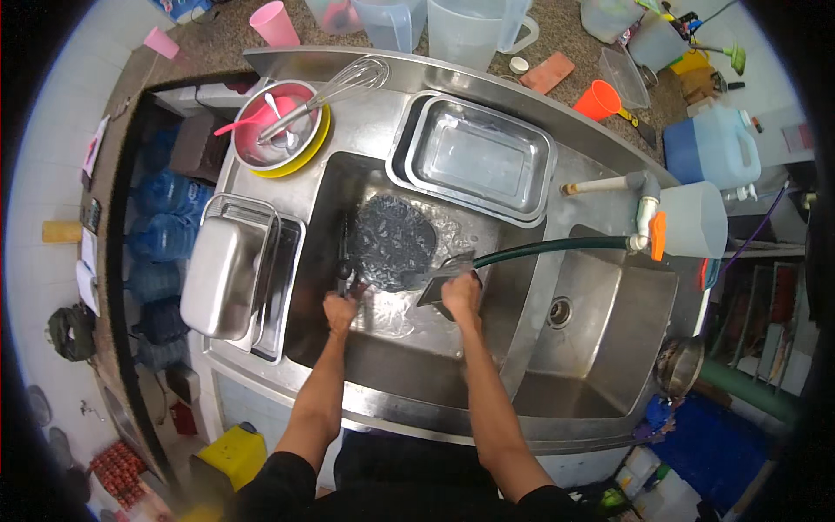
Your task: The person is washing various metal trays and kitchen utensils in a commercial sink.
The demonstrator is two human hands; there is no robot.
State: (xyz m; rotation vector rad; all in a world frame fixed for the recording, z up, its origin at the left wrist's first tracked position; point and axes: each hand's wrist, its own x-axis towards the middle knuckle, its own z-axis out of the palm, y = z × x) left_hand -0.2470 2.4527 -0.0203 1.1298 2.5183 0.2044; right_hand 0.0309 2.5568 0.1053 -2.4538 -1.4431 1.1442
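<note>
In the left sink basin (391, 374) lies a round black pan (393, 239), wet, with water over its surface. My left hand (340, 311) is closed around the pan's dark handle at its near left side. My right hand (462, 298) grips the end of a green hose (557, 248), and water sprays from it toward the pan. A dark flat piece (432, 291) shows beside the right hand; its kind is unclear, and I cannot tell whether the hand holds it. Splashing water covers part of the basin floor.
Stacked metal trays (483, 157) overlap the basin's far edge. On the left stand metal pans (224, 278) and a bowl (252, 157) with a whisk (352, 87). The right basin (600, 322) has a drain. A pipe tap (648, 209) feeds the hose. Pitchers (470, 35) line the back counter.
</note>
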